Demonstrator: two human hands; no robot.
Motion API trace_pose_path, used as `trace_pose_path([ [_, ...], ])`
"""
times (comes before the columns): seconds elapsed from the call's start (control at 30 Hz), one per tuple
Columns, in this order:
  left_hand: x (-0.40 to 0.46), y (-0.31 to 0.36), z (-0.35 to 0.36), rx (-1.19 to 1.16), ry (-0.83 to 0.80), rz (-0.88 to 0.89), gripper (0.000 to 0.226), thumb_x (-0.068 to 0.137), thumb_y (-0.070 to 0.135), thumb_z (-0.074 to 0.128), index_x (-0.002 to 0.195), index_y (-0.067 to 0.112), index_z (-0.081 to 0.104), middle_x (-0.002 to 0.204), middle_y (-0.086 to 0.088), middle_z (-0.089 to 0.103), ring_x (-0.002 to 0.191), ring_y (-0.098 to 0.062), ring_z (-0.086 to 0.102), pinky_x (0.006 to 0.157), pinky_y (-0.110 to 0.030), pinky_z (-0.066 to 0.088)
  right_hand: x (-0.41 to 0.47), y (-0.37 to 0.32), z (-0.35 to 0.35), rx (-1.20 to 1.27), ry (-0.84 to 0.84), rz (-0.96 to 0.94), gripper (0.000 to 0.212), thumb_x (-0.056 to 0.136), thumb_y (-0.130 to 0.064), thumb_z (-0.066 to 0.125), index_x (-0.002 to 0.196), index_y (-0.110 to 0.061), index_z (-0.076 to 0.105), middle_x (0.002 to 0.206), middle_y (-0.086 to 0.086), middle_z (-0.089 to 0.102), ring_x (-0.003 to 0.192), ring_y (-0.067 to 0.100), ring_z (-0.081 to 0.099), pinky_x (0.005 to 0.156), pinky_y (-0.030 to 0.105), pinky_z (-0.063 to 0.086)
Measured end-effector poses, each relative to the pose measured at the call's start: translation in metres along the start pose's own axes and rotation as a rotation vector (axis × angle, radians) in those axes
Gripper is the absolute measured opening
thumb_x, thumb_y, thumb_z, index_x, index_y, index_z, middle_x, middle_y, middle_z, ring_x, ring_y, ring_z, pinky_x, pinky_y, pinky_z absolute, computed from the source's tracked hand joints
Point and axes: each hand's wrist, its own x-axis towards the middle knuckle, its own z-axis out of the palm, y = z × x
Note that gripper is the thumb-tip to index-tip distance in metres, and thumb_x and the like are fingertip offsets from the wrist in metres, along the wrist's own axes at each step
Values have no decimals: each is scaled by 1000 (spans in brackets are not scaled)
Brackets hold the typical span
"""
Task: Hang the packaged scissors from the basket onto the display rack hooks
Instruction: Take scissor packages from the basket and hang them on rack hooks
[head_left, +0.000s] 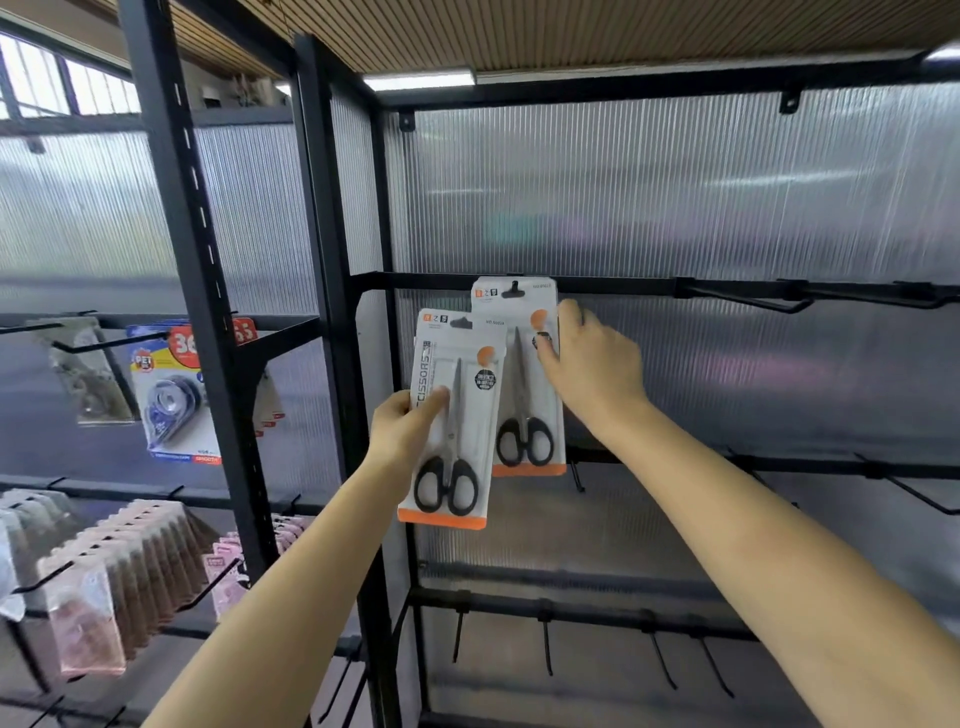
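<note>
Centre frame: my left hand (402, 428) grips a scissors pack (452, 421) by its edge — light, stiff card, slick blister. My right hand (589, 364) pinches the hung pack (524, 374).

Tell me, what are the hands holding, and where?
Left hand grips a scissors pack by its left edge; right hand pinches the hung pack's right edge.
</note>
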Motion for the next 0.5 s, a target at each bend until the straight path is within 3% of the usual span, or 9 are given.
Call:
trace_pose_path([
  [0.07,-3,-1,5,-14,-9,3,11,92,24,60,87,15,60,87,1,65,77,-12,61,62,-21,48,7,-1,-10,193,23,-69,32,99,-31,43,118,-7,50,111,8,58,96,26,58,66,34,43],
  [0.17,-8,-4,14,-63,-50,3,10,92,23,61,90,13,62,90,-2,68,82,-17,64,74,-28,54,16,-2,-17,420,-99,-74,33,96,-33,50,118,-8,54,109,2,54,94,19,55,76,33,47],
  [0.27,-10,-5,24,-33,-103,30,14,91,24,62,92,10,62,87,-3,67,79,-18,64,72,-28,53,21,-4,-18,563,-209,-16,37,94,-34,54,122,-9,53,111,2,52,91,14,55,79,30,45],
  [0.4,-10,-1,33,-20,-127,64,18,90,24,63,78,13,57,76,0,61,68,-12,57,61,-21,48,23,-5,-22,715,-271,33,18,95,-26,54,100,-8,58,97,2,59,66,14,67,72,32,50],
  [0.5,-9,-1,33,-23,-120,71,19,90,25,64,76,14,56,76,0,61,67,-11,57,60,-21,48,25,-2,-27,693,-269,3,9,95,-22,54,92,-13,57,79,-11,50,62,0,55,56,9,39],
])
